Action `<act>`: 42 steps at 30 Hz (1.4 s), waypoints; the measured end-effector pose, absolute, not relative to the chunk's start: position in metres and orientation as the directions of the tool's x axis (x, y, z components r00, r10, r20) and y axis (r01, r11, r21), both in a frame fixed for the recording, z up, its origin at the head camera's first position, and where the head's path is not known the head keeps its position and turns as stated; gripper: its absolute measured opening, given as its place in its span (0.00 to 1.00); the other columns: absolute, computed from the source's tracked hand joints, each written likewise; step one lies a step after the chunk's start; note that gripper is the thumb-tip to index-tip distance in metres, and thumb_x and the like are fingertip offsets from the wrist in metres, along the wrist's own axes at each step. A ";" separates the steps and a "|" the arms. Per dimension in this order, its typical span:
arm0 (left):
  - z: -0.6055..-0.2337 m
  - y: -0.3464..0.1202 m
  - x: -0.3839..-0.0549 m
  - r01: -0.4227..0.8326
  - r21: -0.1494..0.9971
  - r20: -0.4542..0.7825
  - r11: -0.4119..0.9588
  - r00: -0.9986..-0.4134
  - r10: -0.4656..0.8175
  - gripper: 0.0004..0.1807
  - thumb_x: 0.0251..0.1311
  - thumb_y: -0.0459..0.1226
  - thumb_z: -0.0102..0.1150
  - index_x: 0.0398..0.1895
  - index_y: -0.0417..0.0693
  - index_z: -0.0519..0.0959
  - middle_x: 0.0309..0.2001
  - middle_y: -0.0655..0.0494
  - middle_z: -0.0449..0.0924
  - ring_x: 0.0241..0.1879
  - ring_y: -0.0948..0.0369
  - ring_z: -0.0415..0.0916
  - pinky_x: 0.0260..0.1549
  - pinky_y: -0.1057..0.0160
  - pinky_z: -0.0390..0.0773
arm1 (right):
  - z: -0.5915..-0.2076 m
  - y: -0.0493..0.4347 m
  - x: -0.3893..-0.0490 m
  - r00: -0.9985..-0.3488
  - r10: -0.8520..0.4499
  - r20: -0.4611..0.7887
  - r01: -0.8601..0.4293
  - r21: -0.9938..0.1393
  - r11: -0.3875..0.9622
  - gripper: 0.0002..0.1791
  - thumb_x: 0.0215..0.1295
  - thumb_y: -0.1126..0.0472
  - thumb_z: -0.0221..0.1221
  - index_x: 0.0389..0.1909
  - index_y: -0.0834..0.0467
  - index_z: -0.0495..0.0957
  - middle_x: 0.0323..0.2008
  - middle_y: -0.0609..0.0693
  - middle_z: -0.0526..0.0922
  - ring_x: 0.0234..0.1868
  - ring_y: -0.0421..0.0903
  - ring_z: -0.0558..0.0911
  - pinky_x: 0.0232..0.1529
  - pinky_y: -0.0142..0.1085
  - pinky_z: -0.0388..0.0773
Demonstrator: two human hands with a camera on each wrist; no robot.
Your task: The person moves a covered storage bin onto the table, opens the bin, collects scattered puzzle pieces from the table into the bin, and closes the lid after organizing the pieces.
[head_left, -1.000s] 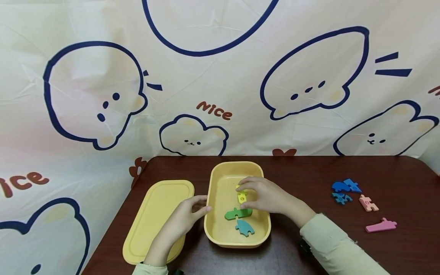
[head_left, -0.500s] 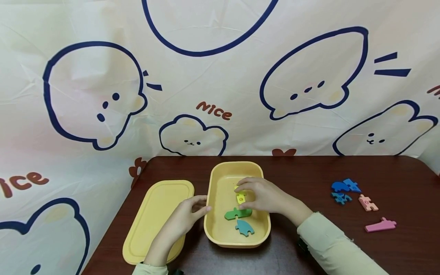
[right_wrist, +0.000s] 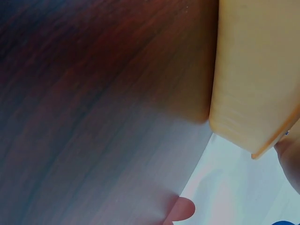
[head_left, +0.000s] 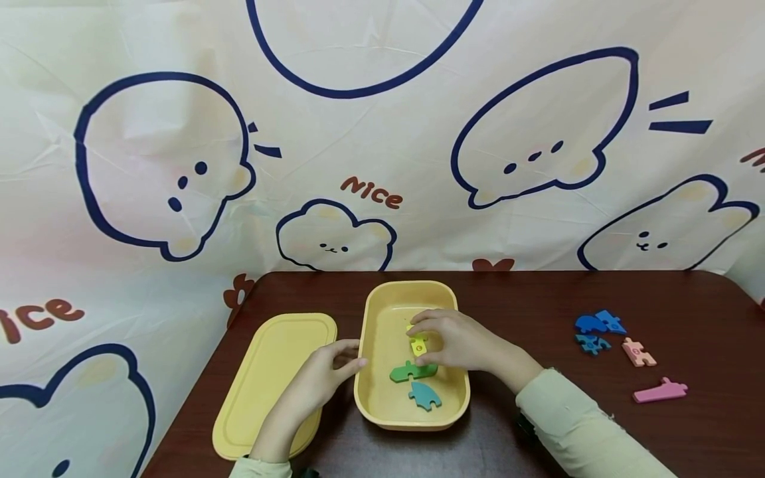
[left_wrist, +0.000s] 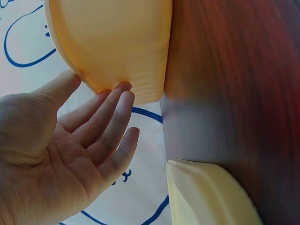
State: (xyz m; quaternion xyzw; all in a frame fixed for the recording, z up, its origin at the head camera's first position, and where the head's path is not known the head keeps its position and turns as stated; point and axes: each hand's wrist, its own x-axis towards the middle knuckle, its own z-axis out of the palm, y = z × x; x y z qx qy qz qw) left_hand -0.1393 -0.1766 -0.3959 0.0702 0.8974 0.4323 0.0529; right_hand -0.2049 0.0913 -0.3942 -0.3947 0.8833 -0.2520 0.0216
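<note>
At lower left in the head view, the lid [head_left: 263, 378] lies aside and the left hand [head_left: 319, 380], fingers relaxed, touches the box [head_left: 412, 425] — probably steadying it; at lower centre, the right hand [head_left: 463, 340] pinches the yellow piece [head_left: 418, 346] inside. Only the left wrist view shows fingertips [left_wrist: 123, 87] along the outer wall.

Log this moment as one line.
Left hand: touching yellow tray | right hand: holding yellow puzzle piece inside tray | green piece, teal piece: in tray | yellow lid: lying left of tray
</note>
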 end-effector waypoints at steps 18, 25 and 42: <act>-0.395 -0.176 -0.139 0.072 0.780 -0.043 0.621 -0.985 0.168 0.20 0.67 0.37 0.62 0.59 0.38 0.78 0.46 0.51 0.83 0.47 0.52 0.81 0.48 0.51 0.79 | -0.392 0.092 -0.206 -0.689 -0.704 0.173 -0.692 -0.444 0.569 0.25 0.56 0.50 0.73 0.54 0.54 0.83 0.60 0.51 0.78 0.64 0.52 0.73 0.64 0.50 0.69; -0.396 -0.176 -0.139 0.081 0.777 -0.037 0.624 -0.984 0.173 0.20 0.66 0.37 0.62 0.59 0.37 0.78 0.46 0.51 0.83 0.47 0.52 0.81 0.48 0.51 0.79 | -0.394 0.093 -0.205 -0.693 -0.701 0.169 -0.688 -0.447 0.572 0.24 0.56 0.51 0.73 0.53 0.54 0.83 0.60 0.50 0.77 0.64 0.51 0.73 0.64 0.50 0.69; -0.393 -0.176 -0.138 0.083 0.787 -0.035 0.612 -0.983 0.179 0.20 0.67 0.38 0.62 0.58 0.38 0.78 0.46 0.51 0.83 0.47 0.53 0.81 0.48 0.51 0.79 | -0.391 0.098 -0.203 -0.688 -0.698 0.196 -0.703 -0.420 0.574 0.25 0.57 0.49 0.72 0.54 0.53 0.83 0.60 0.48 0.77 0.63 0.50 0.73 0.63 0.49 0.69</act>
